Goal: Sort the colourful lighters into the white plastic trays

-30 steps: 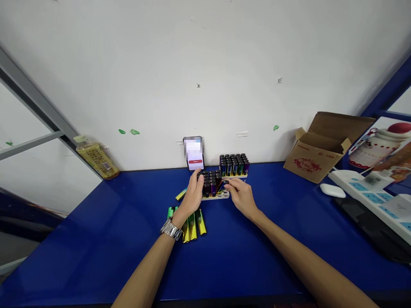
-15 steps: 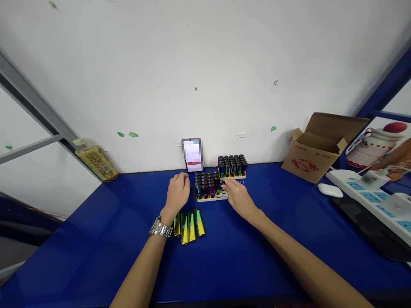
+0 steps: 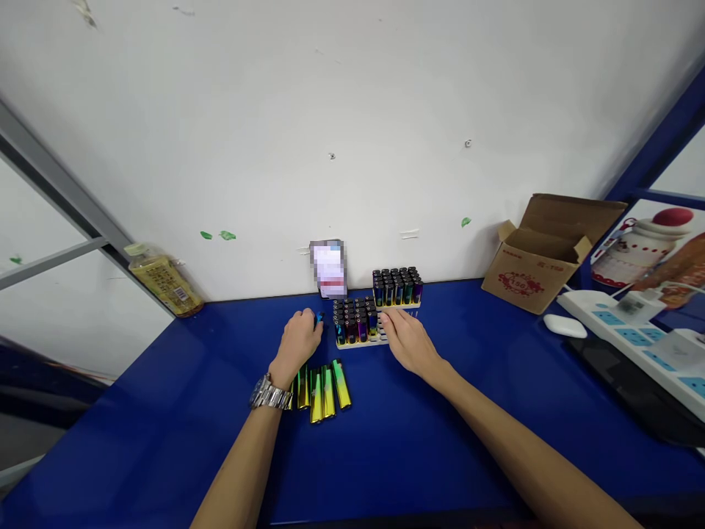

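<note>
My left hand [image 3: 299, 338], wearing a metal-band watch [image 3: 269, 394], is closed on a lighter [image 3: 319, 317]; only its bluish end shows past the fingers. Under and beside that wrist lie several green-and-gold lighters [image 3: 329, 391], flat on the blue table. A white rack [image 3: 358, 345] holds rows of upright dark-topped lighters [image 3: 350, 323], with vacant slots at its right end. Over those slots is my right hand [image 3: 406, 339], its fingers loosely extended, apart from the nearest standing lighter; no held object shows.
Behind stands a second rack [image 3: 410, 305] full of upright lighters. A lit phone [image 3: 329, 268] leans on the wall. A bottle [image 3: 165, 283] tilts at the left. On the right are an open cardboard box [image 3: 518, 275], a white case [image 3: 565, 326], a power strip [image 3: 633, 336] and a black object [image 3: 622, 382].
The lighter at my right fingertips now stands upright in the rack, and those fingers have come off it. My left hand has shifted slightly left and down, with a blue lighter end now showing.
</note>
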Available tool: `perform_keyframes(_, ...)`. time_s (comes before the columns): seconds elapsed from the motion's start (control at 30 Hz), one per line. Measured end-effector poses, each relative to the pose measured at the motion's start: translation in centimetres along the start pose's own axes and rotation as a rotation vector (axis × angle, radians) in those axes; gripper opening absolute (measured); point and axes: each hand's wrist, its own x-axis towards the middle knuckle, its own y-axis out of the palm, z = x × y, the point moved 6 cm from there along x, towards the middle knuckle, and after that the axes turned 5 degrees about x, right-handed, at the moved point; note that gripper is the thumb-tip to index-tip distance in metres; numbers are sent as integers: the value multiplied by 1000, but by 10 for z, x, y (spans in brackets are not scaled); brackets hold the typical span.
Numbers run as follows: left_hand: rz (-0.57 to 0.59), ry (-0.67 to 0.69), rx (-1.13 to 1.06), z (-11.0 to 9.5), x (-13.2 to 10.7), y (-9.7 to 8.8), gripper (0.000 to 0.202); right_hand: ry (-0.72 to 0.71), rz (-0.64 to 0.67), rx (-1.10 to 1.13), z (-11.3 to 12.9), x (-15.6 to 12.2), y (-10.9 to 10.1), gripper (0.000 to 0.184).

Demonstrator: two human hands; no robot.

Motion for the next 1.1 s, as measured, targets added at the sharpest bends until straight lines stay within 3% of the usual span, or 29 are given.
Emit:
perform_keyframes(0.1,-173,-64,-211,3,0,-18,20,-88,-105,79,7,-2,-6,28)
perform_keyframes(0.27,-380,-60,-978,4,-7,-42,35,-309,-151,174,26,-9,-10,24)
perform_keyframes(0.33,-369,8,-1217,-4,-11,-46,36,-348,-131,200,32,-12,-10,23)
perform_keyframes(0.43,-228,125,-1385,-26,-19,-48,33,-357,-89,266,36,-14,-8,20)
perform_keyframes(0.6,89,327,-1303,-73,-39,-41,25,-373,-17,351,37,-16,-4,13)
perform_keyframes(0.67,116,341,-1235,-81,-42,-36,25,-376,-9,342,36,-16,-3,10)
perform_keyframes(0.8,44,319,-1116,-81,-40,-31,22,-305,48,352,31,-15,3,16)
perform_keyframes(0.93,-11,367,-1014,-80,-40,-33,16,-185,66,432,23,-13,6,8)
perform_keyframes(1.0,-145,372,-958,-76,-41,-39,18,-126,49,518,19,-10,5,7)
perform_keyframes(1.1,-435,306,-897,-62,-42,-49,20,4,35,781,11,-7,7,8)
